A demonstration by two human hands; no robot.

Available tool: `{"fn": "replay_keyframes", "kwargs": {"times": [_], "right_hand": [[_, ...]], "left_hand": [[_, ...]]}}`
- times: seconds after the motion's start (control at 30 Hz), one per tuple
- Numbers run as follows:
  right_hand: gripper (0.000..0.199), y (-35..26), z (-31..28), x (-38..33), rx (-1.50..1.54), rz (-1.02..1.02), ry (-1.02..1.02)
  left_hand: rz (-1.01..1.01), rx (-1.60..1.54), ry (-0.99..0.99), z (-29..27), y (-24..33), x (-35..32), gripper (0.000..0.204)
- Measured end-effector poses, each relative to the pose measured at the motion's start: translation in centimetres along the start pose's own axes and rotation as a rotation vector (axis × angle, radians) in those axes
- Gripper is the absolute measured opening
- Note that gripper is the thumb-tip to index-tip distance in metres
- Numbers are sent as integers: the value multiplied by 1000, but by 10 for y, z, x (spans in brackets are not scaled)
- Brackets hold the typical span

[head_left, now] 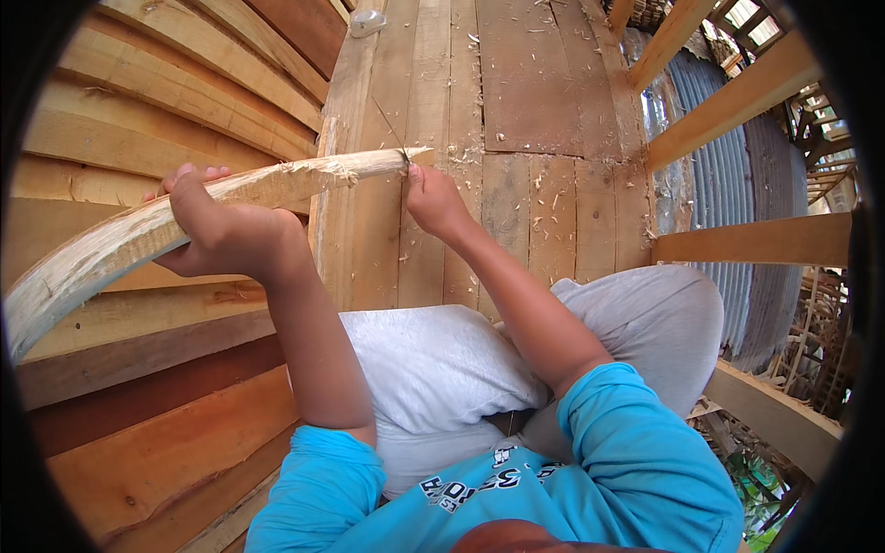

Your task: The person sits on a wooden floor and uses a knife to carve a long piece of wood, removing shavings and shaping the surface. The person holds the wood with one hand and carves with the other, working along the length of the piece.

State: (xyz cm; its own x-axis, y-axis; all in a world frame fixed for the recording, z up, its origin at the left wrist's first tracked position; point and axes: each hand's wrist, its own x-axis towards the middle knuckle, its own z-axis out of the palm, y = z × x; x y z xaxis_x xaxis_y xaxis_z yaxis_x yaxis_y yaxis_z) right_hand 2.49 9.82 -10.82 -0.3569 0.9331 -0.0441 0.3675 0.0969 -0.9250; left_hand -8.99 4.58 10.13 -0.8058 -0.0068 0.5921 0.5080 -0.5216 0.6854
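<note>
Now gripping: left hand (221, 235) is wrapping the long split wooden stave (184, 217) mid-length | right hand (433, 198) is pinching its tapered tip above the plank floor (516, 184) | judging it stiff, light, splintery.

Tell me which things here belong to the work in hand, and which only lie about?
In use: wooden stick, gripped by the left hand; thin blade, in the right hand at the stick's tip.
Lying about: wood shavings, plank floor, stacked boards, small white object.

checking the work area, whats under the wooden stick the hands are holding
Under the wooden stick lie floor planks scattered with shavings. The left hand covers part of the stick's underside.
</note>
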Motion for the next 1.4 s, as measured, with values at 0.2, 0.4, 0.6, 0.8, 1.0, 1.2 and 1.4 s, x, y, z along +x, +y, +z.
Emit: {"fn": "replay_keyframes", "kwargs": {"times": [0.2,0.4,0.6,0.8,1.0,1.2,1.4], "right_hand": [[45,-46,-4,-16,31,-124,-91],[45,-66,-10,-26,-98,-58,-41],[42,-17,-5,-5,-91,-47,14],[44,-59,-5,-27,-89,-129,-59],[43,-56,-2,-24,-67,-90,-74],[42,-15,-6,-5,-116,-26,-1],[45,-64,-1,-22,-83,-64,-66]], "left_hand": [[112,163,-104,-21,-16,8,33],[-6,-29,-16,-2,3,-1,38],[-9,-22,-18,0,2,-3,39],[16,32,-7,-12,-11,10,35],[-83,9,118,4,6,3,6],[-38,-11,5,-1,0,2,40],[-71,-50,0,-6,0,4,38]]}}
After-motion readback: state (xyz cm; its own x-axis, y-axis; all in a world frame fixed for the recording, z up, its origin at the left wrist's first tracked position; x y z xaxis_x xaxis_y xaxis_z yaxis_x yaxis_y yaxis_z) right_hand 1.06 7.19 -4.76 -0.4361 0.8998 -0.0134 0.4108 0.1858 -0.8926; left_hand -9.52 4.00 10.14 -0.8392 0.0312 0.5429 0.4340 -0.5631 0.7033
